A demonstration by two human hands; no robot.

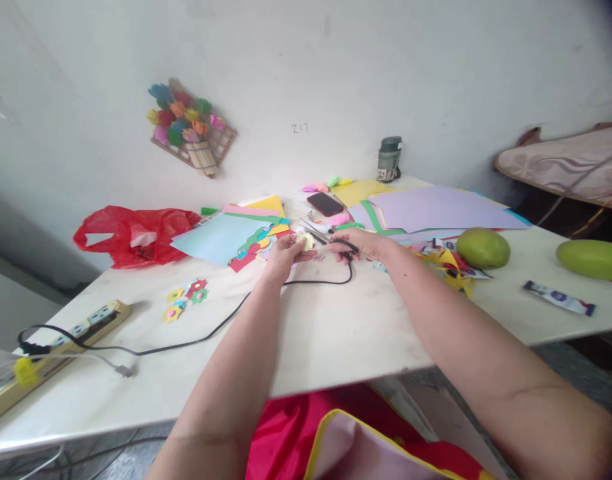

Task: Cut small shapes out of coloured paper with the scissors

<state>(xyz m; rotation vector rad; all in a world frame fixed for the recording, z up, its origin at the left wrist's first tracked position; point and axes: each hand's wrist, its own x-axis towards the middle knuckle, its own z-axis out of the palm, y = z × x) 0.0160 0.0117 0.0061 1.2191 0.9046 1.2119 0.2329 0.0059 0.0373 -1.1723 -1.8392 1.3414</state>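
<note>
Over the middle of the white table, my left hand point(289, 255) pinches a small pale yellow paper piece point(305, 240) between thumb and fingers. My right hand point(359, 244) is closed around the black handles of a pair of scissors point(316, 231). Their silver blades point left, close to the paper piece. A black cord point(221, 327) runs from the power strip under my left forearm and up to my right hand; its end there is hidden. Several small layered paper flowers point(199, 293) lie left of my left arm. Coloured paper sheets and scraps point(259, 247) lie just beyond my left hand.
A power strip point(93, 325) and red plastic bag point(131, 233) are at left. Beyond my hands are a phone point(325, 204), lilac paper point(431, 208) and a tumbler point(389, 160). Green fruits point(483, 248), yellow scraps point(456, 273) and a small tube point(559, 298) are at right.
</note>
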